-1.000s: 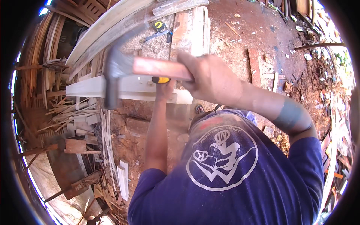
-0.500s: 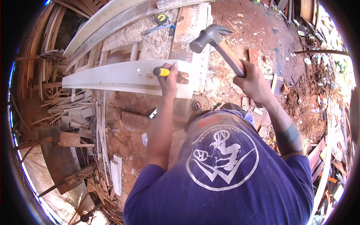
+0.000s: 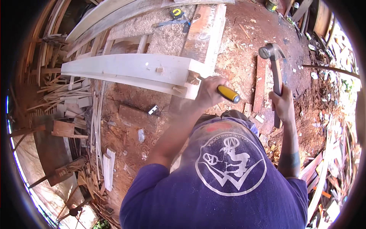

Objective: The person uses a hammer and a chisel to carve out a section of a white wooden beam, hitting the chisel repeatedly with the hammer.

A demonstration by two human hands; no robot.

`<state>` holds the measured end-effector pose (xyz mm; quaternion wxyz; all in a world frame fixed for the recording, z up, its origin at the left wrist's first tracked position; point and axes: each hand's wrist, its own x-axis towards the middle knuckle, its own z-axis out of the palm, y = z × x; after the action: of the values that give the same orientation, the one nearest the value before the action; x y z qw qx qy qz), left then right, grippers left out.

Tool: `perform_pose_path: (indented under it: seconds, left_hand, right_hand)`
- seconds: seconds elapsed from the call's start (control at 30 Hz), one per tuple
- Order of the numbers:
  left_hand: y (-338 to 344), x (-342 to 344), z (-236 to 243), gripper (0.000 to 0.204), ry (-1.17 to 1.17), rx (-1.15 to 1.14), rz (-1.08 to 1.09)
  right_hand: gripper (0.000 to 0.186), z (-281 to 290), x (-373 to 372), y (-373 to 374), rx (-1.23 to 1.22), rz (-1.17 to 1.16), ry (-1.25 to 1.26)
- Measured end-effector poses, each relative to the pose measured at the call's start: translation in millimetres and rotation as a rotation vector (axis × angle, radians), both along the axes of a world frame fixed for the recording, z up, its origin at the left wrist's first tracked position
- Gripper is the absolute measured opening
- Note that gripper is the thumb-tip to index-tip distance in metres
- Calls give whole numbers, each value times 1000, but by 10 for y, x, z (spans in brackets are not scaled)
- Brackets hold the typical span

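My left hand (image 3: 210,92) is closed around a chisel (image 3: 228,94) with a yellow and black handle. The handle's butt points right toward me, and its blade reaches toward a notch (image 3: 193,78) in the near end of a pale timber (image 3: 129,68). My fingers hide most of the blade, so I cannot tell whether its tip touches the wood. Off to the right, my right hand (image 3: 284,104) grips a claw hammer (image 3: 276,70) by its handle, head upward and apart from the chisel. A small wood block or peg (image 3: 159,70) sits on the timber's face.
Beyond the timber lie a yellow and black tape measure (image 3: 176,14) and a blue try square (image 3: 171,23) on a dusty bench board. Scrap strips (image 3: 72,97) heap up at the left. A reddish plank (image 3: 260,84) lies on the chip-strewn ground.
The chisel has shifted right, from above the timber's face to its notched end, and its handle now tilts right. My right hand has lowered and swung the hammer away to the right.
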<state>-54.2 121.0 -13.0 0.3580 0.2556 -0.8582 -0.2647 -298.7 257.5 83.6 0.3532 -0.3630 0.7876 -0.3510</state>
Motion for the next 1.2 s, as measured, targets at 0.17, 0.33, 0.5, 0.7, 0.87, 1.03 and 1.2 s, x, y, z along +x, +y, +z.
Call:
perform_pose_path:
  seconds: [0.17, 0.33, 0.5, 0.7, 0.87, 1.03, 1.2]
  left_hand:
    - [-243, 341, -177, 20, 139, 156, 58]
    - [-519, 425, -125, 25, 319, 297, 276]
    - [-1325, 1197, -283, 35, 1976, 1445, 192]
    - [-1078, 1185, 424, 32, 1113, 976, 53]
    - [-887, 852, 219, 34, 811, 889, 169]
    - [-739, 628, -59, 34, 468, 634, 391]
    - [-752, 499, -94, 34, 267, 442, 418]
  right_hand:
    - [14, -71, 9, -40, 4, -48, 10]
    - [15, -26, 87, -91, 47, -13, 46]
    - [18, 22, 186, -160, 50, 40, 70]
    - [21, -37, 118, -186, 37, 17, 31]
    - [23, -191, 124, -102, 88, -49, -6]
    - [25, -335, 122, 43, 91, -46, -90]
    - [27, -348, 189, 87, 91, 10, 9]
